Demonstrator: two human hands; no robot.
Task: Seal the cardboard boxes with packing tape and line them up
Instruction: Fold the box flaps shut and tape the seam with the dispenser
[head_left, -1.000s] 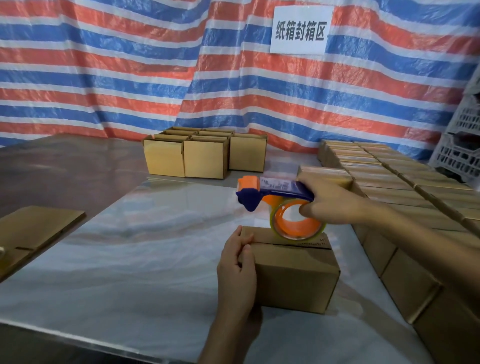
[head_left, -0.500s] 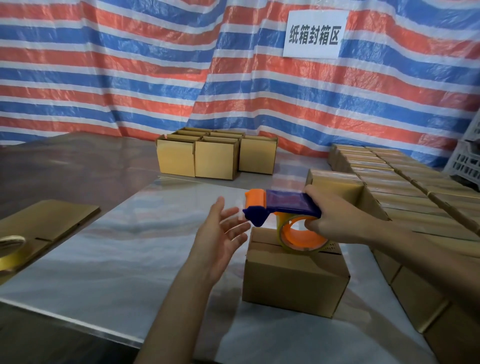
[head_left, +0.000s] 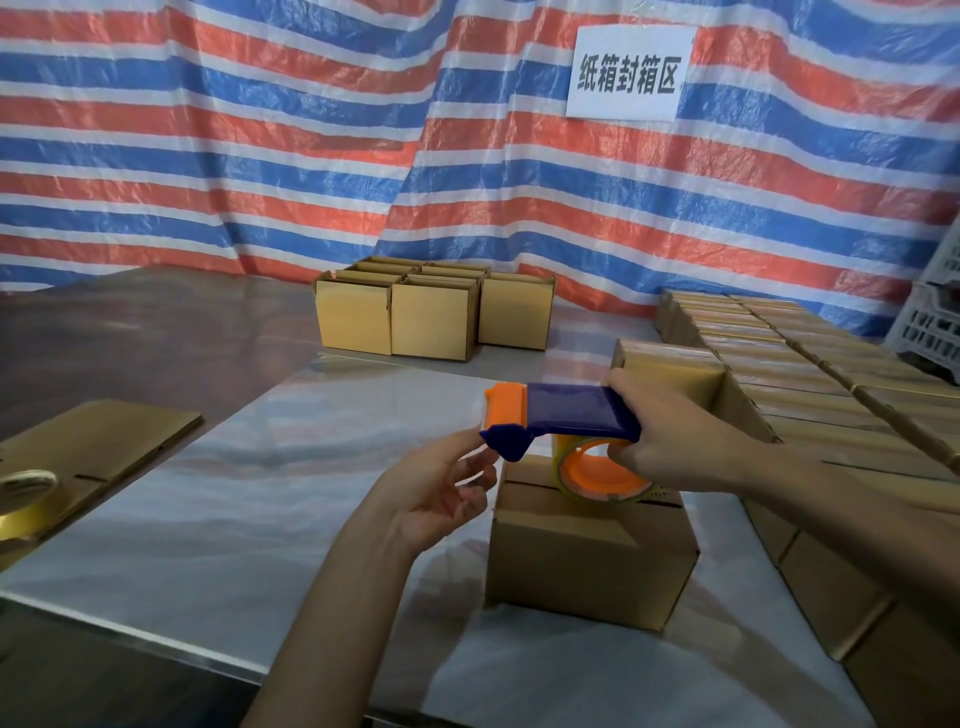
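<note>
At the blue nose of the tape dispenser (head_left: 566, 410), the fingers (head_left: 470, 460) of the left hand (head_left: 436, 493) are loosely bent and slightly apart. The palm is turned up and the index fingertip is just beside the dispenser's front end; whether any tape is caught between them cannot be told. The right hand (head_left: 670, 441) grips the dispenser from behind, fingers curled round its blue handle and thumb along the top. The orange-cored tape roll (head_left: 597, 475) hangs below it, at the top of a cardboard box (head_left: 582, 561). That box stands on the shiny table (head_left: 234, 493) directly below both hands, its top flaps folded shut with the seam visible. Just to its right, rows of closed boxes (head_left: 779, 374) stand side by side. A smaller cluster of boxes (head_left: 431, 322) sits at the table's far edge. Flattened cardboard (head_left: 93, 441) and a spare tape roll (head_left: 26, 486) lie at the left. A striped tarp (head_left: 260, 130) with a white sign (head_left: 628, 73) hangs behind.
</note>
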